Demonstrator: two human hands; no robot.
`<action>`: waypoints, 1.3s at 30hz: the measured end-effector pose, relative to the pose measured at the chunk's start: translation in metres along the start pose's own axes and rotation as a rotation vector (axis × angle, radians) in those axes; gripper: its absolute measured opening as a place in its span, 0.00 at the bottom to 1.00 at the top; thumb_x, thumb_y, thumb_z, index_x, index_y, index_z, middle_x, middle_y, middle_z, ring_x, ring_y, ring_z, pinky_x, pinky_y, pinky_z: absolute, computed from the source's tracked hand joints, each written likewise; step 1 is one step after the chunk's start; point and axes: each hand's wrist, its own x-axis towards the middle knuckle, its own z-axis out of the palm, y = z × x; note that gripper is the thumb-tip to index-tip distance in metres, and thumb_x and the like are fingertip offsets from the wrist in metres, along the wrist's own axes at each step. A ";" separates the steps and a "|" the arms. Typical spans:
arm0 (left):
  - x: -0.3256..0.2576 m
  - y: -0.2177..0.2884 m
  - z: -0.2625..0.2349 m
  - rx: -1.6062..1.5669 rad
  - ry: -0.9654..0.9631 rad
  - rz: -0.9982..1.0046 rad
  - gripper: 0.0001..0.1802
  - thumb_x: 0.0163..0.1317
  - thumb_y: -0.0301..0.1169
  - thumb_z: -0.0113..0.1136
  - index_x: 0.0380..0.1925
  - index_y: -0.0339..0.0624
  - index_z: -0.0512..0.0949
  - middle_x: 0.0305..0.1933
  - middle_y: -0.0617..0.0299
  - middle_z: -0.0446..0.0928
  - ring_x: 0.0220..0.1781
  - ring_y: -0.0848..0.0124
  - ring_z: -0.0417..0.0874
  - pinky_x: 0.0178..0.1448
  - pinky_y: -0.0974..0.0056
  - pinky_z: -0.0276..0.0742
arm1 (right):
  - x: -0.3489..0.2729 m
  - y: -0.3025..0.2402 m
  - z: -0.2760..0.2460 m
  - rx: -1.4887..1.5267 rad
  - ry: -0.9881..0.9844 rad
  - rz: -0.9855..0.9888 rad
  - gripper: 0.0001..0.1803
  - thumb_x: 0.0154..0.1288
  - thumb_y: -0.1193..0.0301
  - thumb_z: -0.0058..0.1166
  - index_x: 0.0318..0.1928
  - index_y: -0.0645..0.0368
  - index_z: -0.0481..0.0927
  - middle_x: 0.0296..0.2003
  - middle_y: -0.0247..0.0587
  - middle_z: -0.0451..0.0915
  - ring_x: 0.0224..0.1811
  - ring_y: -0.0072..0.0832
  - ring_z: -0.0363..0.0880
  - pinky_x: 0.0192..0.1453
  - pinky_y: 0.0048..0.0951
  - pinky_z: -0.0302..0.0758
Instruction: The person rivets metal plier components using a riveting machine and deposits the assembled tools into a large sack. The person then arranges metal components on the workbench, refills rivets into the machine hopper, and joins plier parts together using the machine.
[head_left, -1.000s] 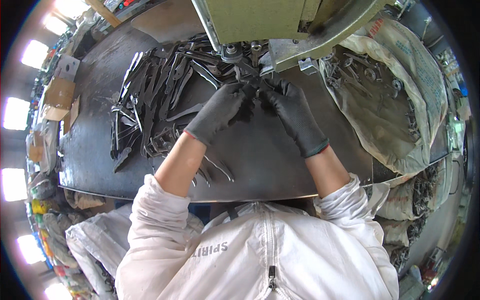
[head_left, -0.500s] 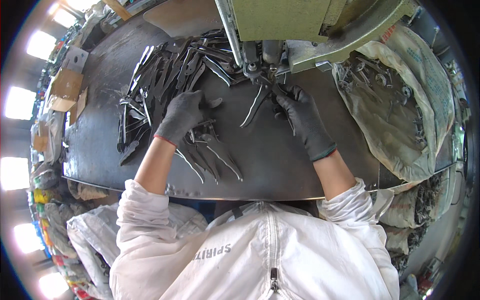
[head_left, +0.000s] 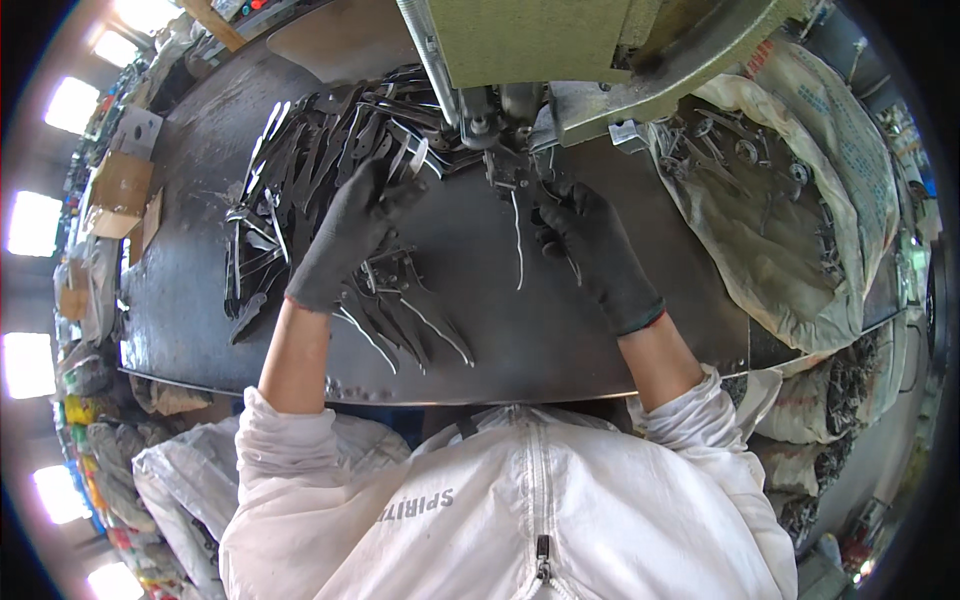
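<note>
Gray gloves cover both hands. My left hand [head_left: 350,235] is closed on a small shiny flat metal piece [head_left: 415,160], which sticks out past its fingers beside the pile. My right hand [head_left: 592,240] grips one handle of a plier-like hand tool [head_left: 518,240], and its fingers hide most of that handle. The tool's head sits under the green machine's [head_left: 545,45] lower end, while its other handle points toward me. Between my hands and the table's front edge lie several similar tools [head_left: 425,315], partly behind my left wrist.
A heap of dark metal handles [head_left: 310,165] spreads over the left of the metal table [head_left: 190,300]. At the right lies an open woven sack [head_left: 780,270] with metal parts inside. Cardboard boxes [head_left: 120,195] stand along the left edge.
My left hand has moved slightly up and left, its metal piece now pointing upward. Under the machine the tool has turned, its free handle swinging from slanting left to nearly straight toward me.
</note>
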 end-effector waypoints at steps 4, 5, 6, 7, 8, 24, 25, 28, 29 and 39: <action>-0.017 0.046 0.015 -0.262 -0.231 -0.161 0.25 0.81 0.45 0.60 0.65 0.37 0.78 0.44 0.69 0.82 0.42 0.80 0.78 0.43 0.70 0.75 | 0.004 0.008 -0.006 0.106 -0.034 -0.005 0.15 0.80 0.71 0.56 0.62 0.60 0.80 0.39 0.30 0.83 0.33 0.14 0.79 0.35 0.20 0.77; -0.021 0.057 0.025 -0.268 -0.253 -0.145 0.25 0.81 0.45 0.60 0.65 0.37 0.78 0.44 0.69 0.82 0.42 0.80 0.78 0.43 0.70 0.75 | 0.007 0.013 -0.007 0.169 -0.109 -0.064 0.14 0.80 0.72 0.56 0.61 0.60 0.80 0.38 0.30 0.83 0.33 0.14 0.79 0.35 0.20 0.77; -0.024 0.066 0.037 -0.258 -0.242 -0.130 0.26 0.81 0.47 0.58 0.65 0.36 0.78 0.43 0.69 0.81 0.39 0.82 0.77 0.43 0.72 0.75 | 0.007 0.016 -0.005 0.162 -0.083 -0.070 0.14 0.80 0.72 0.56 0.61 0.60 0.80 0.38 0.30 0.83 0.33 0.14 0.79 0.35 0.20 0.77; -0.024 0.073 0.049 -0.248 -0.232 -0.113 0.27 0.82 0.49 0.57 0.64 0.35 0.77 0.42 0.70 0.80 0.36 0.83 0.76 0.43 0.74 0.74 | 0.007 0.017 -0.002 0.182 -0.046 -0.075 0.10 0.80 0.71 0.57 0.55 0.60 0.81 0.36 0.28 0.82 0.31 0.15 0.79 0.34 0.21 0.78; -0.022 0.073 0.059 -0.336 -0.290 -0.021 0.28 0.82 0.49 0.57 0.66 0.36 0.77 0.43 0.70 0.81 0.37 0.82 0.76 0.43 0.74 0.74 | 0.006 0.016 0.004 0.205 -0.017 -0.081 0.07 0.79 0.69 0.58 0.49 0.59 0.83 0.34 0.26 0.82 0.29 0.16 0.79 0.33 0.22 0.79; -0.011 -0.001 0.094 -0.254 -0.088 -0.166 0.25 0.84 0.46 0.54 0.60 0.33 0.79 0.45 0.61 0.84 0.48 0.76 0.83 0.50 0.66 0.81 | 0.045 -0.039 -0.243 -1.631 0.643 -0.749 0.17 0.66 0.73 0.60 0.56 0.59 0.80 0.62 0.60 0.74 0.60 0.59 0.77 0.63 0.52 0.76; -0.005 -0.003 0.094 -0.309 -0.057 -0.135 0.24 0.83 0.48 0.54 0.55 0.36 0.80 0.42 0.64 0.83 0.43 0.77 0.82 0.46 0.68 0.81 | 0.043 -0.033 -0.236 -1.482 0.654 -0.815 0.19 0.67 0.71 0.59 0.57 0.58 0.77 0.60 0.61 0.73 0.55 0.59 0.81 0.57 0.55 0.79; 0.006 0.008 0.089 -0.270 -0.030 -0.055 0.23 0.83 0.49 0.55 0.53 0.38 0.80 0.39 0.67 0.81 0.38 0.78 0.82 0.42 0.70 0.80 | 0.020 -0.063 -0.144 -1.154 0.405 -0.655 0.15 0.71 0.68 0.62 0.52 0.59 0.76 0.49 0.60 0.80 0.51 0.58 0.83 0.54 0.52 0.80; 0.009 0.016 0.089 -0.263 -0.025 -0.078 0.23 0.83 0.49 0.55 0.53 0.38 0.80 0.39 0.67 0.81 0.38 0.78 0.82 0.42 0.70 0.80 | 0.021 -0.059 -0.123 -0.985 0.325 -0.645 0.15 0.72 0.67 0.64 0.51 0.60 0.76 0.45 0.60 0.82 0.50 0.58 0.84 0.53 0.50 0.81; 0.028 0.005 0.097 -0.315 -0.195 0.016 0.24 0.85 0.39 0.52 0.70 0.33 0.73 0.44 0.60 0.86 0.38 0.74 0.87 0.43 0.68 0.84 | 0.016 -0.036 -0.016 0.328 0.017 -0.058 0.11 0.74 0.71 0.66 0.53 0.61 0.88 0.38 0.30 0.88 0.36 0.14 0.81 0.42 0.22 0.78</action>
